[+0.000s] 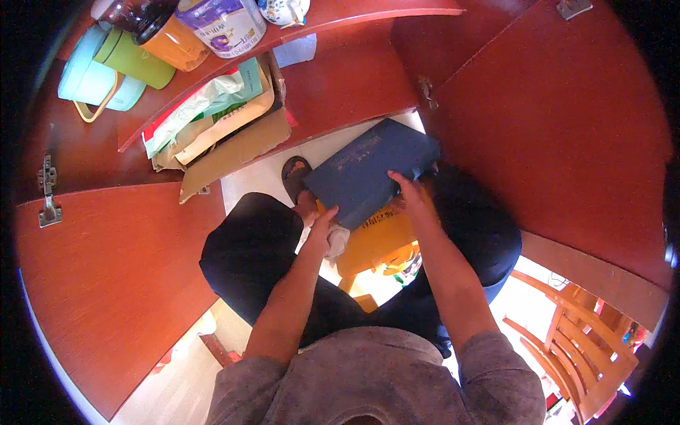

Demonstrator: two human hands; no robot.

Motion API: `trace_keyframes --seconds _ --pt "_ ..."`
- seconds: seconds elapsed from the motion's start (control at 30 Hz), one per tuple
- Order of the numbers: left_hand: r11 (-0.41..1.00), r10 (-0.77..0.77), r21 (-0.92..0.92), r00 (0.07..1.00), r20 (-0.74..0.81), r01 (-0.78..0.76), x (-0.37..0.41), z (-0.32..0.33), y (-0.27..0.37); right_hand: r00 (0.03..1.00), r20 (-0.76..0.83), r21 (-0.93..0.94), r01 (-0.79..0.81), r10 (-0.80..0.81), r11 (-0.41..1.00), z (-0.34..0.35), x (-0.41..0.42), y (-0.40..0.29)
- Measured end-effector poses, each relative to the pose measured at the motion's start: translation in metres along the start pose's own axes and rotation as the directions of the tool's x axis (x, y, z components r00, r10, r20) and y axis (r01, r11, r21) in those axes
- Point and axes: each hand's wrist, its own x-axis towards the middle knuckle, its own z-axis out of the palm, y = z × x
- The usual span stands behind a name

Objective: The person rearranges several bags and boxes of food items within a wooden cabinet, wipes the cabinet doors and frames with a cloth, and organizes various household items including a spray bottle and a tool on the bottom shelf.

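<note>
A flat dark blue box [372, 170] is held at a tilt between both hands, over the gap between the knees. My left hand [325, 226] grips its near left corner, the thumb on top and the fingers hidden. A crumpled whitish cloth or paper [338, 241] shows beside that hand. My right hand [408, 192] holds the box's near right edge, its thumb lying on the lid and its other fingers mostly underneath. Below the box is a yellow-orange bag or box [377, 241] bearing dark writing, partly covered by it.
Open red cabinet doors [547, 133] flank me. A cardboard box [239, 149] of packets sits on the lower shelf. Above stand a light blue lidded container [87, 69], a green cup [135, 58] and a purple-white can [223, 26]. A wooden chair [584, 345] is at lower right.
</note>
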Motion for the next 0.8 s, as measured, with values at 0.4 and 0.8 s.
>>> trace_keyframes --seconds 0.4,0.8 --pt "0.988 0.126 -0.105 0.985 0.116 -0.114 -0.065 0.015 0.005 0.973 -0.003 0.022 0.229 -0.229 0.973 0.001 -0.050 -0.005" --pt "0.972 0.086 -0.228 0.989 0.117 -0.058 0.023 0.038 0.020 0.826 -0.023 -0.157 0.553 -0.562 0.819 0.046 -0.002 -0.089"
